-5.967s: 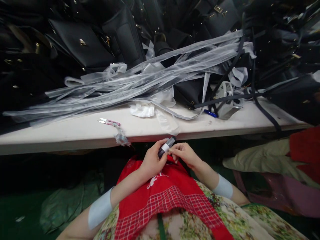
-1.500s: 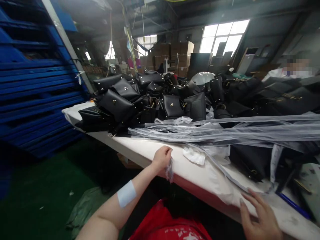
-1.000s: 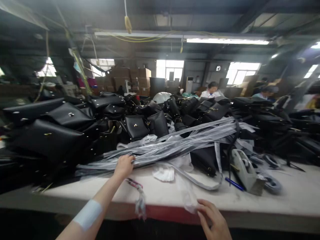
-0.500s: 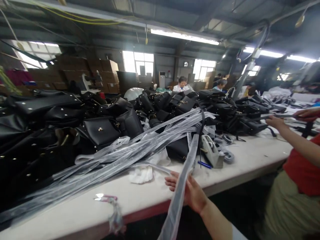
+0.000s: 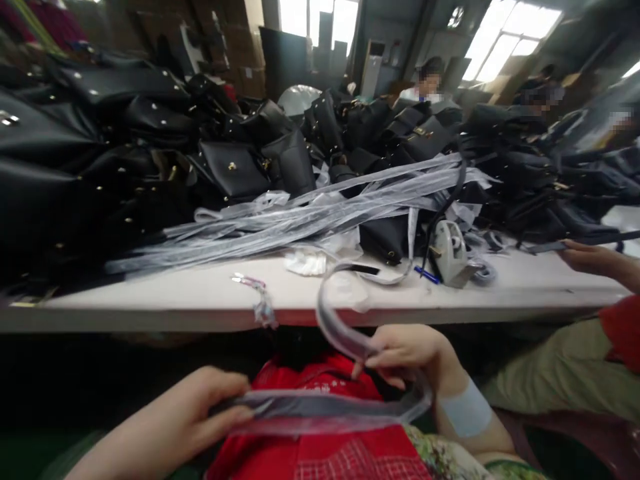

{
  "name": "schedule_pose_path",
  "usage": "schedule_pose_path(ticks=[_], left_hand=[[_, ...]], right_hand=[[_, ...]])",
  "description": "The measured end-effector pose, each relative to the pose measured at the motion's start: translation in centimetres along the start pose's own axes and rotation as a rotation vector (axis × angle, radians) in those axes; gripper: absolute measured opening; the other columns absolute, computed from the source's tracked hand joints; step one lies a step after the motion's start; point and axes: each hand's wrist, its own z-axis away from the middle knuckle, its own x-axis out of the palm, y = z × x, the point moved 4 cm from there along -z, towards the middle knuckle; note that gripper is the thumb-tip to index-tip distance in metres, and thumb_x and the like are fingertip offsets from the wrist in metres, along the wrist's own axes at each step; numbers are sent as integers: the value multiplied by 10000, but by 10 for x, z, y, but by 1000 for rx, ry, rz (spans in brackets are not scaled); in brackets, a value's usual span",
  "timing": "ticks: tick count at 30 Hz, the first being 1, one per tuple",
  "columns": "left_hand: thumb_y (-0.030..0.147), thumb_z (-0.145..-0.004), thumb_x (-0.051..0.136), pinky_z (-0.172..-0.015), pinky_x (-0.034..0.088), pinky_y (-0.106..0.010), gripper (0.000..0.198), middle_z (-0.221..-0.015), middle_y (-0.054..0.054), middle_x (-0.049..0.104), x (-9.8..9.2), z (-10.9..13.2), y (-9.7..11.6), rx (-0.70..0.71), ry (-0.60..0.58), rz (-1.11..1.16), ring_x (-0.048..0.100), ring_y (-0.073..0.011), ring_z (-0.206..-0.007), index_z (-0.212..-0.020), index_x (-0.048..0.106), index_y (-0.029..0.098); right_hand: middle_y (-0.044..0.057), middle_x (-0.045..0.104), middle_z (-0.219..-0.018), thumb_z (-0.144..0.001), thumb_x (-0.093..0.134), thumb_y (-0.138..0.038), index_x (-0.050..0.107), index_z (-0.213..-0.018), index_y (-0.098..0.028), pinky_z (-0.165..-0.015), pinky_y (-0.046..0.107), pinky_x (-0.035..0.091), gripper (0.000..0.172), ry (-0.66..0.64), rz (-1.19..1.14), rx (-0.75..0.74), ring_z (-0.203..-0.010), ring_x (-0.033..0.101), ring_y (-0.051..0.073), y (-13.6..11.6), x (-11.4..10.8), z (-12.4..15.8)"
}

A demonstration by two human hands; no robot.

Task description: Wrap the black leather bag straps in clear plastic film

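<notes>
A long dark strap in a clear plastic sleeve [image 5: 320, 408] runs across in front of my red apron [image 5: 320, 460]. My left hand [image 5: 210, 403] is closed on one part of it, thumb and fingers pinching the flat band. At the right, my right hand [image 5: 407, 350] grips the same strap where it loops round. From there the band curls up over the table edge and lies on the white table [image 5: 165, 293]. Behind it a bundle of plastic-sleeved straps [image 5: 310, 223] rests against a heap of black bags [image 5: 235, 167].
Small snips with a pink handle [image 5: 249, 281] lie near the table's front edge. A tape dispenser [image 5: 447, 250], a blue pen [image 5: 427, 275] and crumpled white material [image 5: 306, 263] are farther back. At the right, a co-worker's hand [image 5: 590, 257] holds a dark strip.
My view has tilted down. The sleeved strap has come off the bundle towards my lap. My right hand, open before, is now closed on it, and my left hand has come into view.
</notes>
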Motion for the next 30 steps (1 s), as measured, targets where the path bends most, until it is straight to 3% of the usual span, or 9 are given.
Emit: schedule_pose_path(ticks=[2,5,10,12,15,18,20,27,30], left_hand=[[420,-891,528,-545,361,-209,307,-677,16,619,8,-13,14,34,-99,25,529,-127,-616,-711,632,194],[398,-879,545,-514,302,-211,287,-628,31,565,15,-30,28,108,-152,37,469,-107,-565,-693,593,184],[393,-873,541,-511,287,-218,283,-619,29,566,27,-47,23,129,-140,39,445,-109,-546,-703,620,180],[390,-870,537,-528,300,-228,279,-652,3,617,30,-58,15,57,-64,-14,486,-126,-569,-727,651,179],[379,-842,563,-554,320,-250,264,-702,-46,676,37,-75,11,-59,54,-106,547,-162,-604,-742,688,169],[356,-850,553,-613,371,-250,237,-795,-59,717,47,-88,24,15,93,3,603,-188,-677,-835,715,185],[343,-877,522,-641,390,-239,243,-840,-51,727,48,-92,29,93,96,116,617,-185,-714,-878,712,191],[502,-885,557,-652,446,-212,361,-748,-36,714,41,-62,-36,91,-531,523,614,-149,-703,-807,666,166],[563,-835,608,-618,457,-220,398,-695,-28,696,43,-42,-69,-38,-607,699,597,-138,-631,-779,643,170]], right_hand=[[-35,584,-497,-890,530,-563,681,-1069,-111,-345,155,319,509,-236,107,196,-333,424,58,18,13,-1],[-16,582,-450,-919,432,-602,711,-953,-110,-334,158,310,567,-268,194,382,-304,409,66,62,7,-24],[89,654,-531,-922,507,-452,676,-679,-119,-526,282,515,446,239,585,547,-485,625,181,113,-25,-53],[181,724,-843,-949,467,-372,692,-857,-103,-786,397,537,363,393,663,475,-810,696,261,102,-23,-55],[188,590,-1294,-945,486,-364,602,-1210,-132,-1077,468,358,371,547,786,99,-1218,539,293,57,2,-62],[111,597,-1303,-903,560,-414,533,-1320,-199,-1041,414,408,470,414,754,-279,-1181,561,256,20,41,-77],[88,680,-1138,-891,576,-417,596,-1237,-188,-903,357,486,416,282,668,-295,-994,640,226,15,54,-89],[48,700,-807,-864,599,-460,706,-843,-156,-720,269,480,323,349,480,-211,-759,622,174,36,-19,-66],[59,692,-795,-844,604,-516,703,-821,-155,-711,276,478,375,437,514,-153,-745,611,178,49,-49,-42]])
